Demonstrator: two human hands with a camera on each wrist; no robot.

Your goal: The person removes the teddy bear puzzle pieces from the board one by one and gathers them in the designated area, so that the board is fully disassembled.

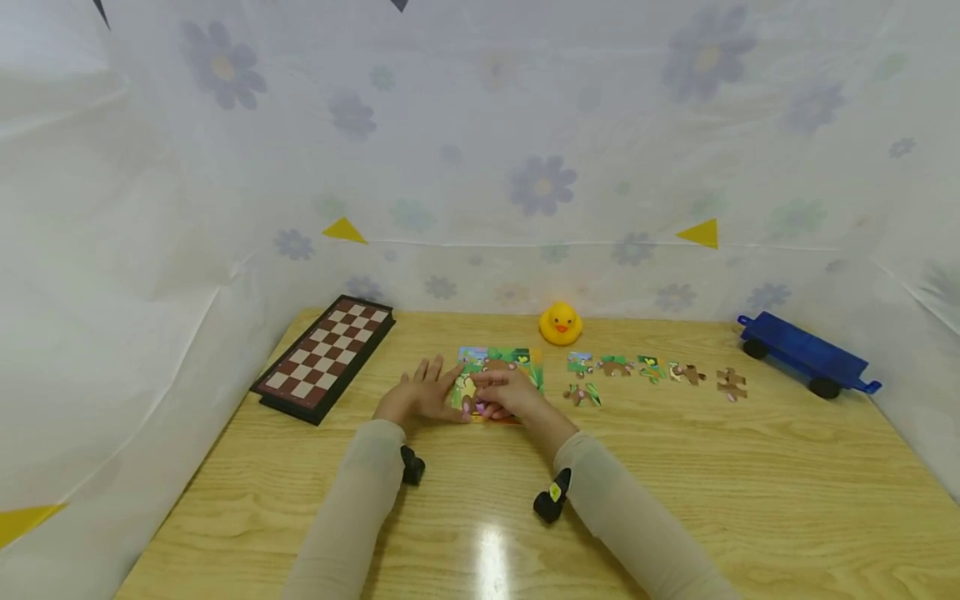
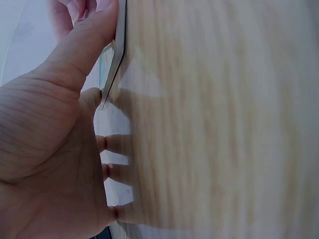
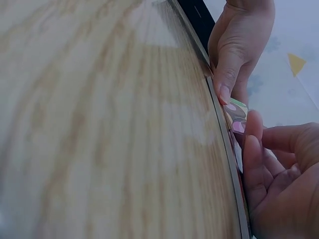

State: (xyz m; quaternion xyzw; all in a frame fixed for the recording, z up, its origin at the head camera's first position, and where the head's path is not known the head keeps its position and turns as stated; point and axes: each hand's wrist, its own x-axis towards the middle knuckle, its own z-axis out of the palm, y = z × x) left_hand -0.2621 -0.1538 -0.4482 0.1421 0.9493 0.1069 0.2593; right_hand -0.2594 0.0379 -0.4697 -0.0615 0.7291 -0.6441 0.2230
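A jigsaw puzzle board (image 1: pixel 534 360) with a bright cartoon animal picture lies flat on the wooden table. My left hand (image 1: pixel 426 395) rests at its left side, fingers spread, the thumb (image 2: pixel 87 45) on the board's near edge and the other fingertips down on the table. Over the board's middle, my right hand (image 1: pixel 512 392) has its fingers curled together around a puzzle piece, mostly hidden by them. In the right wrist view a brown, yellow and pink piece (image 3: pixel 237 113) stands slightly raised between the left thumb and the right fingertips.
Loose puzzle pieces (image 1: pixel 615 366) lie right of the board, several in a row and one piece (image 1: pixel 582 395) nearer. Behind is a yellow rubber duck (image 1: pixel 560 324). A checkered game board (image 1: pixel 327 354) lies left; a blue toy trailer (image 1: pixel 806 352) stands far right.
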